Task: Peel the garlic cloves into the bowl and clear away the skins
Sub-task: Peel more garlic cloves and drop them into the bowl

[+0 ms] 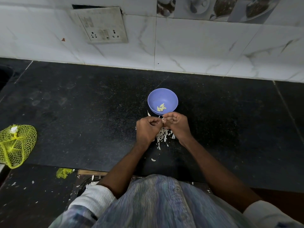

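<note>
A blue bowl (162, 101) stands on the black counter with several peeled garlic cloves (161, 108) lying in it. Just in front of the bowl, my left hand (148, 128) and my right hand (176, 123) meet with curled fingers. Between their fingertips they pinch a small garlic clove (163, 120), mostly hidden by the fingers. Under and between my wrists lies a pile of white garlic skins (162, 135). One stray skin (153, 159) lies nearer the counter's front edge.
A yellow mesh bag (15, 144) lies at the counter's left edge, with a scrap of yellow mesh (63, 172) on the floor below. The tiled wall with a switch panel (100, 25) rises behind the counter. Skin flakes dot the floor at lower left.
</note>
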